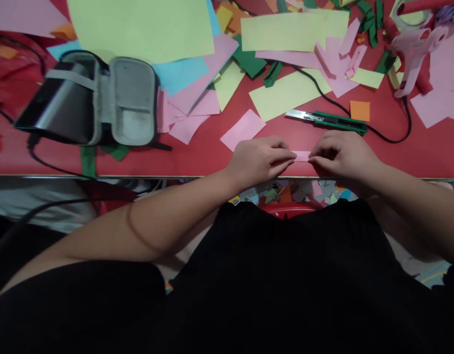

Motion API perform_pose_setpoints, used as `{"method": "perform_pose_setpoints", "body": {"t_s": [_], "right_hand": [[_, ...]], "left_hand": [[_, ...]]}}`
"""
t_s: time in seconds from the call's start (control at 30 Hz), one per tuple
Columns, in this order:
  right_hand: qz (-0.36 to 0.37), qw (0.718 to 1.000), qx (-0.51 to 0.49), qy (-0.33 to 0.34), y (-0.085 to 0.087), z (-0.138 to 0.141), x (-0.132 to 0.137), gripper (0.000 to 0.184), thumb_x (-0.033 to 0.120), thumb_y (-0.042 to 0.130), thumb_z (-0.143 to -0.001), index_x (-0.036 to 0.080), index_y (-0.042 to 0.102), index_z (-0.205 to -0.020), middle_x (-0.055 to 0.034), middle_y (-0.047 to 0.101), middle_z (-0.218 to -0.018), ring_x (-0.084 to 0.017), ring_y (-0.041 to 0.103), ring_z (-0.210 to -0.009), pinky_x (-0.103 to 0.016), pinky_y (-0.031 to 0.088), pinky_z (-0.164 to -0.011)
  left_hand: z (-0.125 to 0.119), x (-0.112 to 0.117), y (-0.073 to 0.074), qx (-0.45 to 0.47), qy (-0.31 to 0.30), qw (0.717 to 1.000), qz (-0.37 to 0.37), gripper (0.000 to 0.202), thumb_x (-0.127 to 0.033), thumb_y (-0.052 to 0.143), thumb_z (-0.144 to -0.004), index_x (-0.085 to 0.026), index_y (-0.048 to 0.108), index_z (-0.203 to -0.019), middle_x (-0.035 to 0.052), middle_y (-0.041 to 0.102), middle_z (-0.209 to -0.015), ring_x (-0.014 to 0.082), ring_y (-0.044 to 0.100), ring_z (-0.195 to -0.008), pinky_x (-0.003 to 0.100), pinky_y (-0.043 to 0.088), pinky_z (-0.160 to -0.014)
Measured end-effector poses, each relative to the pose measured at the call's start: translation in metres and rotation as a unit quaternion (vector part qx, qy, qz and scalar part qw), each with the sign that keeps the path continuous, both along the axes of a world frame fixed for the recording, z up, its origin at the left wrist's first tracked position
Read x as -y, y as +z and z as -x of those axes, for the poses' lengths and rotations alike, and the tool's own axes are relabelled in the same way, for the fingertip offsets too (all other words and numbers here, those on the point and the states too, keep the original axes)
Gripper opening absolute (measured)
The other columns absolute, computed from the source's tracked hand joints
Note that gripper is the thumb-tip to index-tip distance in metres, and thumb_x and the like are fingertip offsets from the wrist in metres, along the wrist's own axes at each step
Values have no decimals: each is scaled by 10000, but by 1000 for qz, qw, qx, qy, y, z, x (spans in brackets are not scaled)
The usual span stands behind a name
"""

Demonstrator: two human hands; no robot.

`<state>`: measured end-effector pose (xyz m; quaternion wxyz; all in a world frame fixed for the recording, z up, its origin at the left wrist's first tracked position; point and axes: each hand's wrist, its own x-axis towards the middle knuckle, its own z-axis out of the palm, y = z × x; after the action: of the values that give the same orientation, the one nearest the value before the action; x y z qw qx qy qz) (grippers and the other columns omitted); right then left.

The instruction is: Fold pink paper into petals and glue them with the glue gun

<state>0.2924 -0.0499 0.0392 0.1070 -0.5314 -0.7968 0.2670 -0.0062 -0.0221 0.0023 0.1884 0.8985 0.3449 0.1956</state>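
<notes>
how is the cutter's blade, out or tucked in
Out: the metal blade shows bare, beyond the end of the green handle.

A papercraft workspace (a cluttered one), judging by coloured paper (pixel 141 29), green cutter (pixel 341 121) and pink glue gun (pixel 412 51).

l hand (pixel 259 158) & r hand (pixel 344 153) pinch pink strip (pixel 302 156) by ends over red table (pixel 192 160); green cutter (pixel 339 122), blade out, just beyond; pink glue gun (pixel 413 56) upper r.
</notes>
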Motion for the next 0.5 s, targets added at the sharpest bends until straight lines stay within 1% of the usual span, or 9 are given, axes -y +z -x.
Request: {"method": "perform_pose_setpoints", "body": {"t_s": [0.1,0.17,0.2,0.27,0.33,0.4,0.5], "right_hand": [[-78,995,37,55,-6,-5,10,268,349,725,-1182,257,974,-1141,-109,898,-1144,-284,794,-1038,-415,512,-783],[-134,984,76,92,-10,-9,17,358,382,646,-1249,239,969,-1193,-133,896,-1170,-288,773,-1040,-418,491,-764],[-158,976,94,112,-11,-11,19,374,386,623,-1268,235,963,-1227,-140,897,-1179,-289,761,-1042,-421,490,-768],[-202,961,121,147,-13,-17,23,349,365,618,-1277,239,942,-1309,-140,900,-1185,-292,743,-1043,-431,495,-792],[-241,944,146,172,-15,-22,26,318,331,633,-1271,254,904,-1420,-128,909,-1214,-295,744,-1067,-445,500,-834],[-275,927,174,188,-17,-27,29,334,319,642,-1270,265,855,-1521,-121,917,-1285,-303,755,-1128,-457,492,-871],[-299,911,205,198,-18,-35,33,383,340,652,-1273,285,787,-1627,-114,903,-1448,-322,763,-1273,-469,481,-924]], "left_hand": [[2,-1,-1,-25,-32,998,-53,395,-477,622,-1266,-319,983,-1246,64,932,-1162,211,811,-893,367,388,-663],[2,-1,2,-49,-42,996,-68,442,-494,580,-1284,-307,979,-1249,78,923,-1143,220,803,-874,372,407,-669],[2,-1,3,-60,-46,995,-71,461,-497,562,-1290,-301,977,-1250,87,917,-1136,225,800,-872,376,427,-678],[3,-1,6,-80,-52,992,-79,477,-485,538,-1298,-287,971,-1267,104,902,-1134,238,796,-889,388,470,-704],[4,1,7,-94,-63,989,-92,457,-451,531,-1299,-280,954,-1324,115,893,-1161,251,793,-924,400,497,-728],[7,3,7,-108,-74,985,-108,423,-411,538,-1295,-278,923,-1406,124,888,-1216,262,787,-965,409,510,-742],[11,8,6,-142,-89,978,-120,418,-375,551,-1284,-278,850,-1559,140,875,-1330,290,773,-1055,433,544,-780]]}}
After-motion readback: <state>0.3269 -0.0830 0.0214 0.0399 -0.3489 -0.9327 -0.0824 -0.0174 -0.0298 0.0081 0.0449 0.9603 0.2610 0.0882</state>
